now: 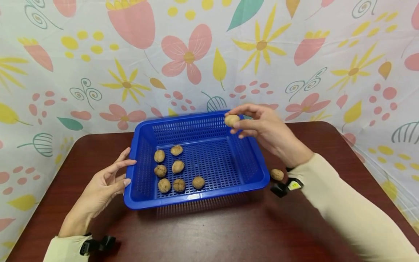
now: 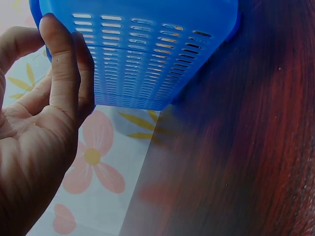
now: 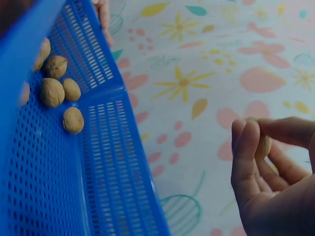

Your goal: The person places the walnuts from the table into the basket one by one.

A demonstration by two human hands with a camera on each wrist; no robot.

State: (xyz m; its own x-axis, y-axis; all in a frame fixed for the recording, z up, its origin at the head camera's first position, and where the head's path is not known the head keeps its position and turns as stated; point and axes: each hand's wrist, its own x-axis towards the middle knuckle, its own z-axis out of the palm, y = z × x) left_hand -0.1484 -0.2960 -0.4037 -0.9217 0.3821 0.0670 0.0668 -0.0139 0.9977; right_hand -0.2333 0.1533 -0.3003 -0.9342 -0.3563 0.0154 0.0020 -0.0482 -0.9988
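Note:
In the head view a blue plastic basket [image 1: 250, 165] with slotted walls stands on the table, several walnuts [image 1: 178, 166] lying mostly in its left half. My left hand [image 1: 103, 182] holds the basket's left rim, thumb and index fingertips at the edge; the left wrist view shows other fingers against the outside wall. Over the basket's back right corner, my right hand [image 1: 262, 127] pinches a walnut [image 1: 231, 120] between thumb and fingers. The right wrist view shows this walnut [image 3: 264, 146] partly hidden by the fingers. Another walnut [image 1: 277, 174] lies outside the basket, near my right wrist.
The dark reddish-brown table [image 1: 203, 236] extends around the basket. Behind it hangs a white cloth [image 1: 209, 40] printed with flowers and leaves, close to the basket's back rim. Each wrist wears a black camera mount.

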